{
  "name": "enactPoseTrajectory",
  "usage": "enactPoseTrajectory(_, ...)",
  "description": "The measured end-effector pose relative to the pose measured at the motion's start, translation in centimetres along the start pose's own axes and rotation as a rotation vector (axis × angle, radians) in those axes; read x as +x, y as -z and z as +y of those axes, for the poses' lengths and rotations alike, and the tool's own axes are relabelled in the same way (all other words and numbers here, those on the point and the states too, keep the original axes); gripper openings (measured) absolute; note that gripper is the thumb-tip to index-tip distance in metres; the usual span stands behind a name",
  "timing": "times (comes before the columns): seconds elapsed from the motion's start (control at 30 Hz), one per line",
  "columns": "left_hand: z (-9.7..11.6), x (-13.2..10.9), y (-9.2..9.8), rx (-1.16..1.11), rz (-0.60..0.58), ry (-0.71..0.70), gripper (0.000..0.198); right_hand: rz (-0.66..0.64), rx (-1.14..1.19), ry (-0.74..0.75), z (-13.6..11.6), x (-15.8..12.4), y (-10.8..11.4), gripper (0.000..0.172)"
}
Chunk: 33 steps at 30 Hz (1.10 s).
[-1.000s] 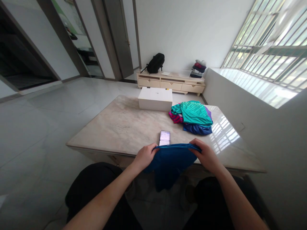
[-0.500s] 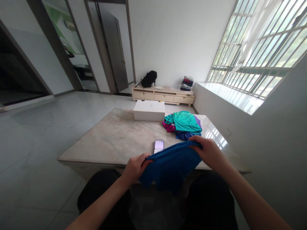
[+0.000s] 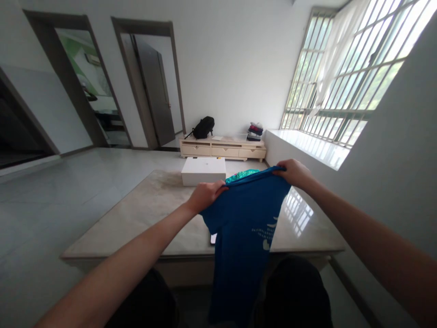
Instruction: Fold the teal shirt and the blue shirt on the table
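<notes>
A blue T-shirt (image 3: pixel 242 223) with white print hangs stretched between my two hands, its lower part dropping past the table's near edge. My left hand (image 3: pixel 207 196) pinches its top edge on the left, by a short sleeve. At the upper right corner, my right hand (image 3: pixel 292 173) grips the same edge, held a little higher. Behind the shirt, part of a turquoise garment (image 3: pixel 243 175) shows; the rest of that pile is hidden. A phone (image 3: pixel 213 238) on the table is mostly covered by the shirt.
A marble-topped table (image 3: pixel 136 214) spreads before my knees, with a white box (image 3: pixel 203 172) at its far side. Beyond it, a low cabinet (image 3: pixel 225 150) bears a black backpack (image 3: pixel 205 127) and a stack of folded clothes (image 3: pixel 255 132). A barred window is at right.
Both hands have risen and moved forward with the T-shirt, which now hangs longer and shows its print. It now hides most of the clothes pile. The view has tilted up.
</notes>
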<state>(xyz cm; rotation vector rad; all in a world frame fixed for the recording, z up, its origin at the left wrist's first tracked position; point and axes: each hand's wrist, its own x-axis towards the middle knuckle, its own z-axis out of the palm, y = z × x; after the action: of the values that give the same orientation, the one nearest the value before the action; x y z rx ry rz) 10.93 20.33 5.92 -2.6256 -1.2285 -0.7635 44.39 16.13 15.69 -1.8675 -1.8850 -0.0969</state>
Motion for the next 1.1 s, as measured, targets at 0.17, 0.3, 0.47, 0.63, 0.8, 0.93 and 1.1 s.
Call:
enactPoseTrajectory(0.17, 1.0, 14.9, 10.2, 0.121, 0.267, -0.013, 0.046, 0.291, -0.071, 0.029, -2.5, 9.8, 12.9, 0.025)
enactPoseTrajectory(0.3, 3.0, 20.7, 17.3, 0.173, 0.42, -0.033, 0.05, 0.5, -0.094, 0.108, -5.1, 12.3, 21.2, 0.037)
enactPoseTrajectory(0.47, 4.0, 20.5, 18.6, 0.243, 0.469, -0.088, 0.049, 0.607, -0.172, 0.312, -5.3, 10.6, 24.2, 0.05)
enactPoseTrajectory(0.63, 3.1, 12.8, 9.7, 0.114, 0.184, -0.263, 0.043, 0.36, -0.149, 0.397, -1.0, 1.9, 16.1, 0.013)
enactPoseTrajectory(0.8, 5.2, -0.4, -2.8, -0.002, -0.072, -0.414, 0.017, -0.05, 0.024, 0.255, 5.6, -12.2, 1.0, 0.015)
enactPoseTrajectory(0.93, 8.0, -9.0, -9.0, -0.127, -0.248, -0.432, 0.011, -0.254, 0.218, 0.098, 8.6, -20.2, -6.5, 0.019)
enactPoseTrajectory(1.1, 8.1, -9.7, -10.4, -0.243, -0.467, -0.186, 0.012, -0.39, 0.305, 0.044, 8.7, -18.6, -7.2, 0.018)
